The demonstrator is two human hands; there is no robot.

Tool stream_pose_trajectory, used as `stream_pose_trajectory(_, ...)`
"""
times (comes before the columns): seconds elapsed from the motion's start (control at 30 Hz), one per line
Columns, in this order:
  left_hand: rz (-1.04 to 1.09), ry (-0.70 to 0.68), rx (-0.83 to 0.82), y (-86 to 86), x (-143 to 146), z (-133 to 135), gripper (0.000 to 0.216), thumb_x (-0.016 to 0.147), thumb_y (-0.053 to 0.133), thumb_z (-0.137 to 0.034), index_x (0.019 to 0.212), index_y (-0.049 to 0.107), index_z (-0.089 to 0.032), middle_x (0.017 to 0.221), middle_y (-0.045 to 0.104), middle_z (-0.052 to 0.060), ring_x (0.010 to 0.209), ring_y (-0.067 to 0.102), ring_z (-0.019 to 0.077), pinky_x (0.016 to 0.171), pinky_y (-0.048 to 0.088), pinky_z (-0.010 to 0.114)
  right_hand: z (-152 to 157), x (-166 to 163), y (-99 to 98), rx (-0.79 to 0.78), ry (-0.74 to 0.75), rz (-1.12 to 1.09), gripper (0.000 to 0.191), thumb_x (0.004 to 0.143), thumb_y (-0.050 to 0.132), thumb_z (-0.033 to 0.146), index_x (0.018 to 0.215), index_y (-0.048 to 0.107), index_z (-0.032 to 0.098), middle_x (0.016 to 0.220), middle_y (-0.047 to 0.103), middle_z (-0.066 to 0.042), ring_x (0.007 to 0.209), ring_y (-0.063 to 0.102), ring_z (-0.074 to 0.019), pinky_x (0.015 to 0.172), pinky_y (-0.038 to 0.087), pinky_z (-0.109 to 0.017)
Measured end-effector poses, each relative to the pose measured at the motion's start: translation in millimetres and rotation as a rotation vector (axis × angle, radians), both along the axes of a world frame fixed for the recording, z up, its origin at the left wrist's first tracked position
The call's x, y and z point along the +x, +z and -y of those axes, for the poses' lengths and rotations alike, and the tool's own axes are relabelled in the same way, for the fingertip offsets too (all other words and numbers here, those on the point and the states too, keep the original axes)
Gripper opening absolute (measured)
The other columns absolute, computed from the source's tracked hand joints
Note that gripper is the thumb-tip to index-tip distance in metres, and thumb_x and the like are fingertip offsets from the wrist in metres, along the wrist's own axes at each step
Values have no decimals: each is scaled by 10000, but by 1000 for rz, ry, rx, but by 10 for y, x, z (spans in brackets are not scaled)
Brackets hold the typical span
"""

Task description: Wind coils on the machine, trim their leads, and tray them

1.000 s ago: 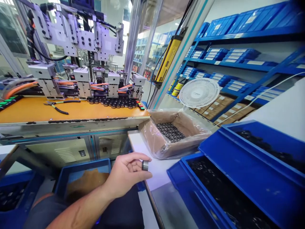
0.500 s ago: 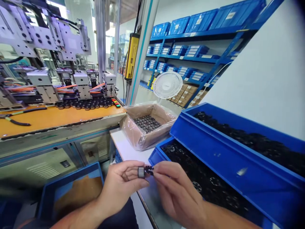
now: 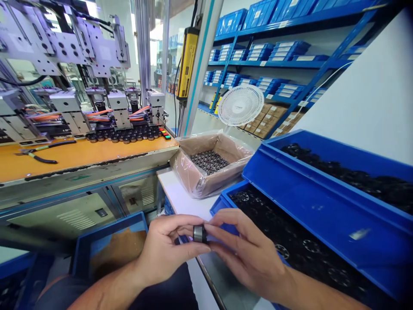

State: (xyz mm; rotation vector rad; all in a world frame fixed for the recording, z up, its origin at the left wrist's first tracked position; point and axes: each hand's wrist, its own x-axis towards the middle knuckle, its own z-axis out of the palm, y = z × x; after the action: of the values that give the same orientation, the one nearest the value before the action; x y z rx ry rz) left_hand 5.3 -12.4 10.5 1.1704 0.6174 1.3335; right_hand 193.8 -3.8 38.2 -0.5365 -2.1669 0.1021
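Note:
Between my hands is a small grey metal ring (image 3: 197, 233), with a black plastic part (image 3: 204, 234) against its right side. My left hand (image 3: 167, 247) is closed on the ring, thumb below and fingers above. The fingers of my right hand (image 3: 247, 254) pinch the black part and hide most of it. Both hands are above the edge of a white table (image 3: 172, 183). Close to my right hand is a blue bin (image 3: 222, 202) of black parts, some with a pale round spoked pattern.
A plastic-lined carton (image 3: 190, 174) holds many small parts. Another blue bin (image 3: 309, 189) of black parts stands higher on the right. On the orange bench (image 3: 97, 157) lie pliers (image 3: 40, 155) and rows of round black parts (image 3: 129, 134) before a machine. A white fan (image 3: 240, 105) stands behind.
The black part, earlier partly apart from the ring, is now up against it. My right hand has closed in around it. The view has shifted, so the surroundings appear farther right.

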Motion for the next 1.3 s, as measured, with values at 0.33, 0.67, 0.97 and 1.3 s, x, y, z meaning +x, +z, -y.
stream_pose_trajectory(0.33,141,-174,-198,8,-36,55,397,621,842,-34,966,774,-220,814,791,-4,721,723,87,703,575,150,24,15,-56,95,-25,63,246,960,555,155,1191,590,81,1022,569,-123,944,574,-192,761,545,-327)
stream_pose_trajectory(0.67,240,-102,-241,11,144,112,342,568,875,-56,864,765,-186,772,778,6,699,726,110,629,569,157,-14,30,-58,338,-65,141,216,938,593,187,1092,617,38,910,601,-120,893,582,-223,721,574,-365)
stream_pose_trajectory(0.97,-483,302,631,84,-131,31,349,652,847,-107,981,767,-191,851,764,60,757,720,142,748,559,204,89,-44,-38,107,1,19,253,879,536,-3,1120,589,46,963,654,-149,948,630,-220,771,610,-383)
stream_pose_trajectory(1.3,79,-34,39,-63,62,76,328,735,805,-201,1053,751,-258,1142,691,79,1003,672,174,835,538,235,53,-25,-52,66,-11,-24,214,886,570,33,1099,588,49,1047,569,-151,1019,573,-233,824,560,-388)
